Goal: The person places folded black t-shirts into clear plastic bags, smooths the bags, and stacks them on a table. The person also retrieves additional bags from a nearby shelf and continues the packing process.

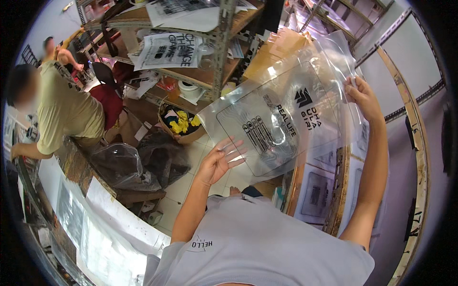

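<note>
A clear plastic sheet [329,138], printed with black lettering, a logo and a rounded frame, is held tilted in front of me. It is see-through, and whether it is one layer or a flat bag I cannot tell. My right hand [365,97] pinches its upper right edge, where the plastic creases. At the near left edge my left hand [217,162] has its thumb on the near side, and its fingers show through behind the sheet.
Shelves [200,78] with papers stand ahead, beside brown paper [276,50]. A basket of yellow and dark scraps [179,121] and a clear bag [121,164] are on the floor. Printed sheets [315,193] lie on a rack at right. A person [71,102] works at left.
</note>
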A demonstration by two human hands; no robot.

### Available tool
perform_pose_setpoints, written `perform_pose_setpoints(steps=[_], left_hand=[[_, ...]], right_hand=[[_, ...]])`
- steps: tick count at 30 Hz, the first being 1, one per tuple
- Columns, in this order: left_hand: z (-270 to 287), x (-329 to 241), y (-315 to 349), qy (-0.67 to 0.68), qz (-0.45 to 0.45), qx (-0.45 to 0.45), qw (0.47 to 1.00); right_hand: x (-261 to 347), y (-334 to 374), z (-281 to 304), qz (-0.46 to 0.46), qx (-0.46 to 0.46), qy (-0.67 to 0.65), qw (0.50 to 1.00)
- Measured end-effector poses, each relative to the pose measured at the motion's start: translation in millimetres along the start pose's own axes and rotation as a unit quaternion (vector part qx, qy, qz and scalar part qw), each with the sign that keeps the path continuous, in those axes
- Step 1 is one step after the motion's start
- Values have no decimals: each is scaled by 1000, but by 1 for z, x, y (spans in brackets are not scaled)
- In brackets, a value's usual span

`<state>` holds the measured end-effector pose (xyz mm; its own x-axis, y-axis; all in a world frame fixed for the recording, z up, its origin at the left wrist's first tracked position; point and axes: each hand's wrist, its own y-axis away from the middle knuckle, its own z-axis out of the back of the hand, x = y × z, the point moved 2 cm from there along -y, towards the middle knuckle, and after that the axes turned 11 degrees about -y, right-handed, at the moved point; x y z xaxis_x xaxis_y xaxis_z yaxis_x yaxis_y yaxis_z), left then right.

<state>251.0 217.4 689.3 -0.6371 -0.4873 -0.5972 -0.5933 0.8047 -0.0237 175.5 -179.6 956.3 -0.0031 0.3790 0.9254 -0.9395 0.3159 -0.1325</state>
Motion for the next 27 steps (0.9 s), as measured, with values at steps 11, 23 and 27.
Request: perform_pose_setpoints(steps=[11,23,27], left_hand=[[-34,39,-69,-51,35,-20,998],[-40,50,-96,-135,66,-63,987],[-45,48,-99,-147,73,-68,984]], right_hand=[[-50,-22,82,-13,30,-40,999],[-78,-24,117,-20,-18,-33,999],[-74,-25,125,-29,-8,-22,999]])
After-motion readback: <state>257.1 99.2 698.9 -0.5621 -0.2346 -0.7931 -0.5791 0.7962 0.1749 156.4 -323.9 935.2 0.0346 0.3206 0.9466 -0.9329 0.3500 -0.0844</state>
